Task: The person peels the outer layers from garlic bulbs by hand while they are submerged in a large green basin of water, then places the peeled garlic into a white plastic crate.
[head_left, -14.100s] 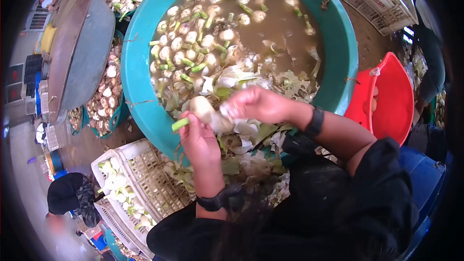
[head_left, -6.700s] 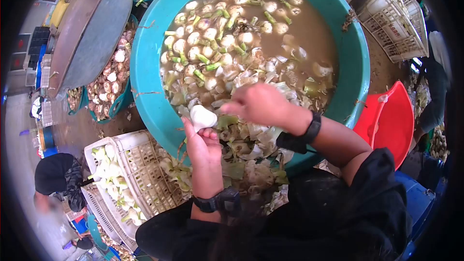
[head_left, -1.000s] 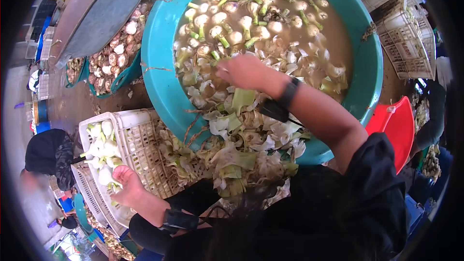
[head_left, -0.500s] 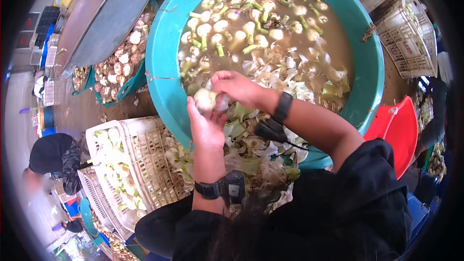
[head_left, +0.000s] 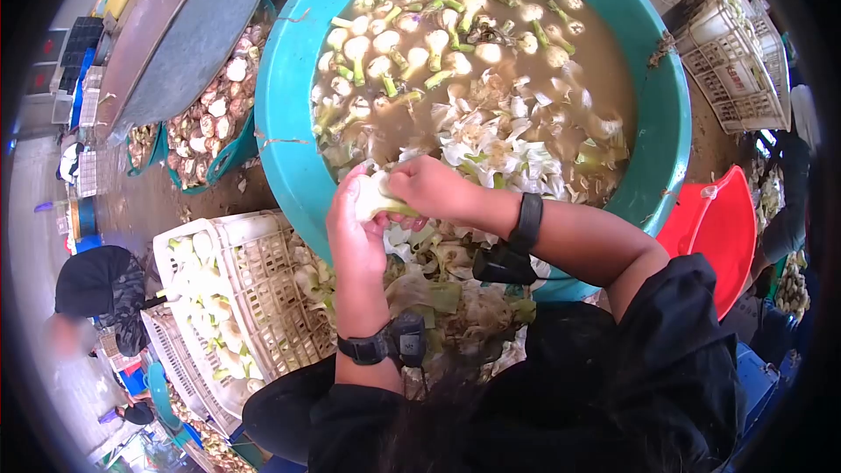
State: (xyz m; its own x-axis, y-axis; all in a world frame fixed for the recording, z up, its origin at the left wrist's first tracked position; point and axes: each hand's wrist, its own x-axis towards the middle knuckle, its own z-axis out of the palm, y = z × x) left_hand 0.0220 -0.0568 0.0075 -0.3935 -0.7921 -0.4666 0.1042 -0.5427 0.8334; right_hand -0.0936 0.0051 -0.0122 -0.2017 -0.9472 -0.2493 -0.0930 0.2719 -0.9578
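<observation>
Just over the near rim of a large teal tub [head_left: 293,131], my left hand [head_left: 355,228] is closed round a pale bulb [head_left: 372,197] with a green stem. The fingers of my right hand [head_left: 429,188] pinch the same bulb from the other side, near its stem. Bulbs with cut green stems [head_left: 438,44] float in the tub's brown water. White peeled skins [head_left: 508,149] lie in the water close to my right hand. More skins and leaves [head_left: 455,289] are heaped below my hands.
A white crate [head_left: 272,289] of bulbs stands at the left, near another person [head_left: 96,285] in dark clothing. A red basin [head_left: 723,236] is at the right. White crates [head_left: 731,66] stand upper right. A teal basket of bulbs [head_left: 210,123] sits upper left beside a grey board [head_left: 197,39].
My hands have moved slightly down in the view. The bulb is turned so its stem shows, and my right fingers have closed on it.
</observation>
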